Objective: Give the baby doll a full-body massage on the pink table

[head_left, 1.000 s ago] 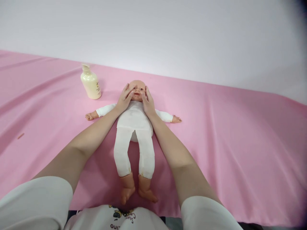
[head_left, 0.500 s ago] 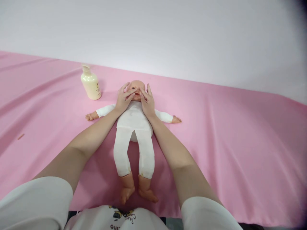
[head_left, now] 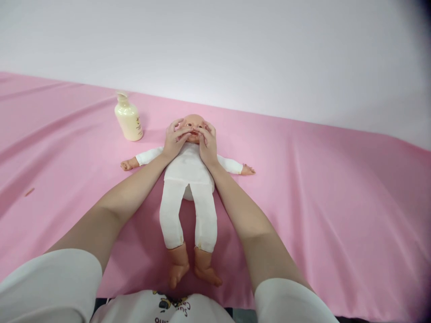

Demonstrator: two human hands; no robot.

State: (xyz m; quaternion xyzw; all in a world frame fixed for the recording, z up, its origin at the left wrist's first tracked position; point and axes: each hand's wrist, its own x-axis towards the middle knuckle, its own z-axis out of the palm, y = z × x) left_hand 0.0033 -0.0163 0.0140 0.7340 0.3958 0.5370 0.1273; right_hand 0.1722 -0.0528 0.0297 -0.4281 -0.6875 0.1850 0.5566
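Observation:
A baby doll (head_left: 189,179) in a white bodysuit lies on its back on the pink sheet (head_left: 319,188), arms spread, bare feet toward me. My left hand (head_left: 175,138) rests on the left side of the doll's face with the fingers curved over its cheek. My right hand (head_left: 208,141) rests on the right side, fingertips meeting the left hand's near the doll's mouth. Both hands hide most of the lower face; the forehead and eyes show above them. Neither hand grips anything.
A cream lotion bottle (head_left: 128,119) with a pump top stands upright on the sheet, left of the doll's head. A small brown scrap (head_left: 29,192) lies at the far left. A white wall rises behind the sheet.
My fingers have slid from the doll's cheeks inward over its face and curled down, so the fingertips now meet at the mouth. The doll and the bottle have not moved.

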